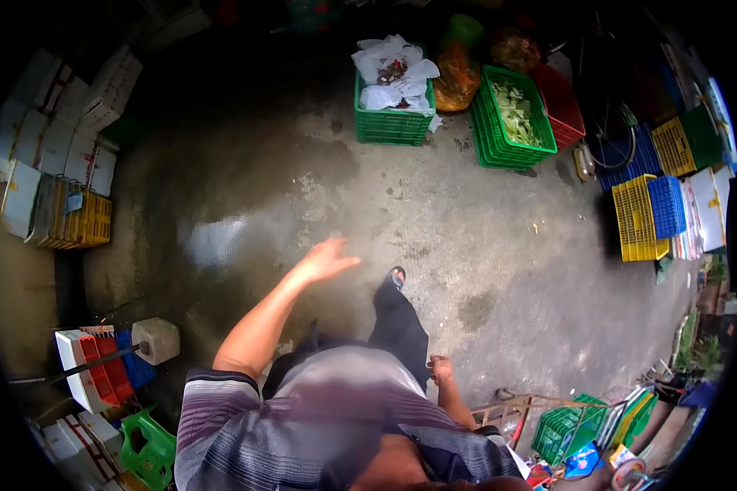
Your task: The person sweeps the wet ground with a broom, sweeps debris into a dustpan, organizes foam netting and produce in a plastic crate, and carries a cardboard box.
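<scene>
My left hand (326,259) reaches out ahead of my body over the wet concrete floor (434,229). Its fingers are spread and slightly blurred, and it holds nothing. Lower down, beside my right hip, my right hand (440,370) has its fingers curled in. Whatever may be inside that hand is hidden. Between the two hands, one leg in dark trousers (397,319) steps forward, with a sandalled foot (397,277). Behind my right forearm is a rusty metal frame (520,409).
Ahead stand a green crate (393,127) with white wrapping and another green crate (499,147) of leafy scraps. Yellow crates (635,217) are at right, foam boxes (29,135) at left. A green plastic stool (147,446) and stacked green crates (565,430) lie near me.
</scene>
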